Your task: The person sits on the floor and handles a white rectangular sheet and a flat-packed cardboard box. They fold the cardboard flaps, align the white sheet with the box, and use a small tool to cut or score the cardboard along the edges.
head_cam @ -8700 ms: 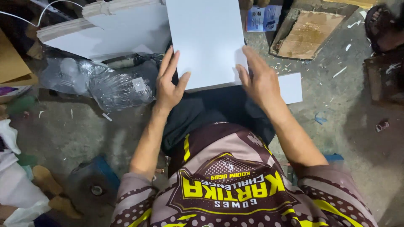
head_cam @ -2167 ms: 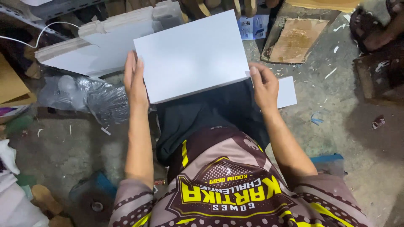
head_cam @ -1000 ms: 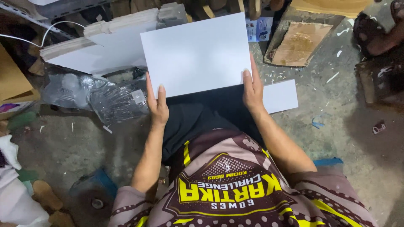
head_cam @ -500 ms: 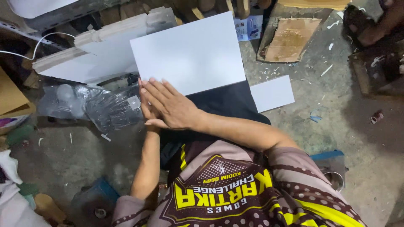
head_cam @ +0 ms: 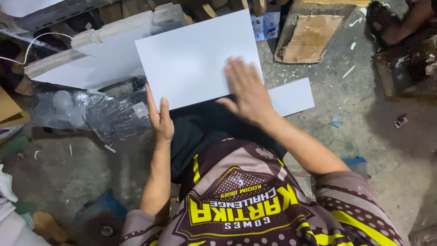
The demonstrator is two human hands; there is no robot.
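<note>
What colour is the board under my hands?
Plain white, no pattern; the board shows best in the head view.

A rough grey concrete floor (head_cam: 373, 136) fills the scene, stained and littered with pale chips and scraps. A torn piece of brown cardboard (head_cam: 309, 38) lies flat at the top, just beside a stack of white boards (head_cam: 91, 64) to the left. A crumpled clear plastic bag (head_cam: 91, 114) sits below that stack, holding what may be bottles. A thin white cable (head_cam: 32, 43) loops at upper left. The light is dim and uneven, darker toward the right edge
</note>
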